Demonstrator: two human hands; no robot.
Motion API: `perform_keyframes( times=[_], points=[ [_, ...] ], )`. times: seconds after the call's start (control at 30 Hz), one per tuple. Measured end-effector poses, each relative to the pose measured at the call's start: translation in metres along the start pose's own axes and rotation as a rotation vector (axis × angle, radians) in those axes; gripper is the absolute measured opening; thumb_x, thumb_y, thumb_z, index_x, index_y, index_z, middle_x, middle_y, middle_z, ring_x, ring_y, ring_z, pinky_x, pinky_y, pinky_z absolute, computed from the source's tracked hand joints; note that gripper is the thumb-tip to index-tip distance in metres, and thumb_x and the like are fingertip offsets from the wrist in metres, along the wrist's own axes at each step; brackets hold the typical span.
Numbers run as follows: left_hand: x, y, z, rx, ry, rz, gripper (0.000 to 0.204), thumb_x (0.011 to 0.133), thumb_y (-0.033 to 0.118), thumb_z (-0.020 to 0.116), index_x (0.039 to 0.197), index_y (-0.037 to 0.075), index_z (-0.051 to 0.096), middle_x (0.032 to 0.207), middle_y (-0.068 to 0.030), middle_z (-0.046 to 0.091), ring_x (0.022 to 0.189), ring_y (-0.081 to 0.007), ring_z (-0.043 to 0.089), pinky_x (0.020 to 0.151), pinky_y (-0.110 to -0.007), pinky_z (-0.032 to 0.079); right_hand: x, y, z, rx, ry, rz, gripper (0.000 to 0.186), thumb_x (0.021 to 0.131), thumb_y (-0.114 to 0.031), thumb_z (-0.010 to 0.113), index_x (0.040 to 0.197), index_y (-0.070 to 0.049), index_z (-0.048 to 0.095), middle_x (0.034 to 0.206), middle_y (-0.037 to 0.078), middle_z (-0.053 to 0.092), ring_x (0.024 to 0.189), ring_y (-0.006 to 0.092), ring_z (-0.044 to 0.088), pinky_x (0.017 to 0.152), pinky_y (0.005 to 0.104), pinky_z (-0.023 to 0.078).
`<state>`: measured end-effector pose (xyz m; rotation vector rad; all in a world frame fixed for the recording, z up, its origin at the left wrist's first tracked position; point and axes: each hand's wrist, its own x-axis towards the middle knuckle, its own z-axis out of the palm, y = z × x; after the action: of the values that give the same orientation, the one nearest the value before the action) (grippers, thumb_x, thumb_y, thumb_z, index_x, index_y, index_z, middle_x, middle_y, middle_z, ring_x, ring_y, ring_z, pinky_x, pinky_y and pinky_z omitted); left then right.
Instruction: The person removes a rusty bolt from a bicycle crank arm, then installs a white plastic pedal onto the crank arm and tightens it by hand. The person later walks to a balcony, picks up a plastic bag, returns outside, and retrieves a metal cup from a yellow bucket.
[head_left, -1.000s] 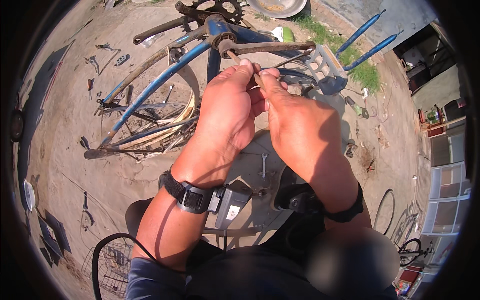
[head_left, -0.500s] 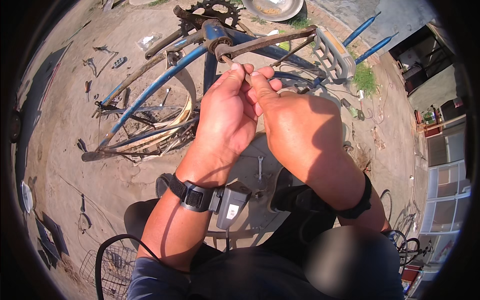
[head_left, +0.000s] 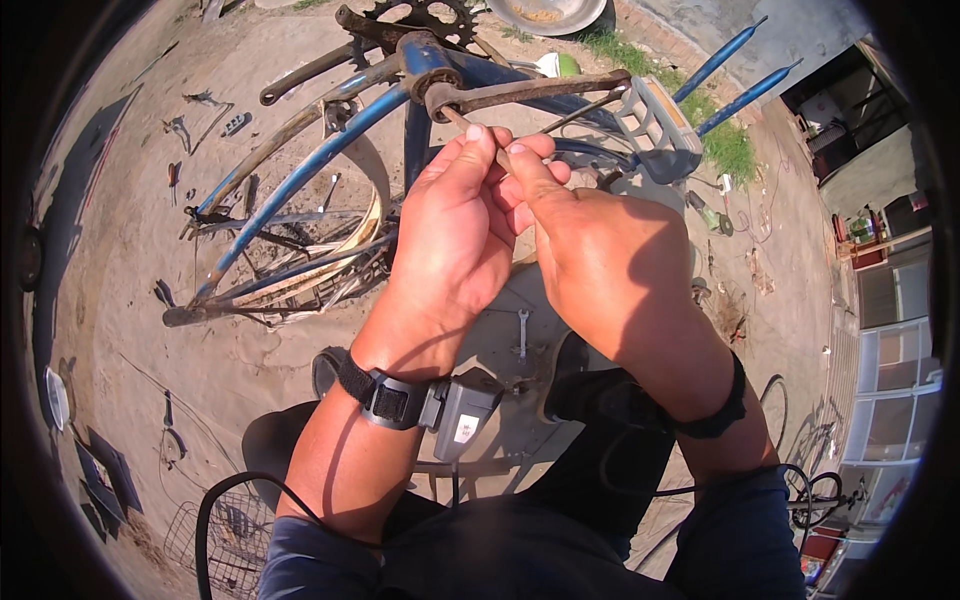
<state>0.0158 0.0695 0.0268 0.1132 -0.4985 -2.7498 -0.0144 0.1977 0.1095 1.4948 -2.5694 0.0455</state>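
Note:
A blue, rusty bicycle frame (head_left: 300, 170) lies on the ground ahead of me. From its bottom bracket shell (head_left: 428, 68) a rusty crank arm (head_left: 545, 91) reaches right to a grey pedal (head_left: 658, 130). Both my hands are closed on a thin brownish rod (head_left: 455, 118), whose far end meets the crank's hub end. My left hand (head_left: 455, 225) pinches it between thumb and fingers, palm turned up. My right hand (head_left: 610, 255) grips it from the other side, thumb pressed along it. The rod's near end is hidden by my fingers.
A toothed chainring (head_left: 455, 15) stands beyond the shell. On the ground lie a wrench (head_left: 522, 335) between my feet, a screwdriver (head_left: 173, 175) to the left, and a green-grey power tool (head_left: 712, 215) at right. A metal basin (head_left: 560, 15) sits at the top.
The pedal has tilted and sunk slightly, and the far crank arm has swung a little. Both hands keep their hold on the rod, barely shifted. A blurred shape at lower right is gone.

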Motion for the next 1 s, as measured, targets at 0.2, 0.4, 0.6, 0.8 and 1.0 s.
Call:
perform_keyframes(
  times=[0.2,0.4,0.6,0.8,1.0],
  points=[
    [-0.001,-0.001,0.002,-0.008,0.016,0.004,0.027,0.109,0.026,0.041,0.107,0.003,0.053,0.109,-0.0197,0.067,0.091,-0.0286,0.069,0.079,-0.034,0.058,-0.001,0.005,0.006,0.064,0.063,-0.04,0.058,0.082,-0.009,0.061,0.139,-0.004,0.054,0.079,0.01,0.069,0.069,0.0278,0.069,0.057,0.0395,0.053],
    [-0.002,0.0,0.014,0.006,0.136,-0.044,0.03,0.108,0.031,0.043,0.104,0.005,0.055,0.109,-0.0178,0.067,0.099,-0.0296,0.067,0.087,-0.042,0.056,-0.001,0.003,0.005,-0.01,0.071,-0.04,0.059,0.081,-0.008,0.061,0.14,-0.006,0.054,0.075,0.009,0.066,0.067,0.0265,0.068,0.056,0.039,0.052],
    [-0.002,-0.001,0.02,0.035,0.189,-0.04,0.032,0.11,0.031,0.037,0.102,0.003,0.051,0.104,-0.0195,0.067,0.092,-0.0285,0.07,0.078,-0.036,0.059,-0.001,0.001,0.003,0.005,0.047,-0.015,0.059,0.082,-0.009,0.06,0.141,-0.008,0.052,0.077,0.008,0.066,0.067,0.0265,0.068,0.056,0.0389,0.052],
    [-0.002,0.0,0.017,-0.007,0.192,-0.067,0.033,0.11,0.033,0.037,0.102,0.004,0.05,0.105,-0.0201,0.067,0.094,-0.0298,0.069,0.078,-0.038,0.059,0.002,0.0,0.001,0.006,0.04,-0.029,0.053,0.086,-0.01,0.057,0.138,-0.003,0.053,0.074,0.008,0.067,0.065,0.0265,0.068,0.054,0.0387,0.052],
    [-0.004,0.0,0.022,-0.047,0.198,-0.065,0.033,0.109,0.034,0.04,0.1,0.005,0.052,0.105,-0.0187,0.066,0.094,-0.0294,0.068,0.082,-0.042,0.058,0.002,-0.002,0.002,-0.043,0.071,-0.009,0.038,0.093,-0.018,0.061,0.131,-0.013,0.063,0.075,0.01,0.068,0.063,0.0291,0.067,0.055,0.0406,0.051]
  ],
)
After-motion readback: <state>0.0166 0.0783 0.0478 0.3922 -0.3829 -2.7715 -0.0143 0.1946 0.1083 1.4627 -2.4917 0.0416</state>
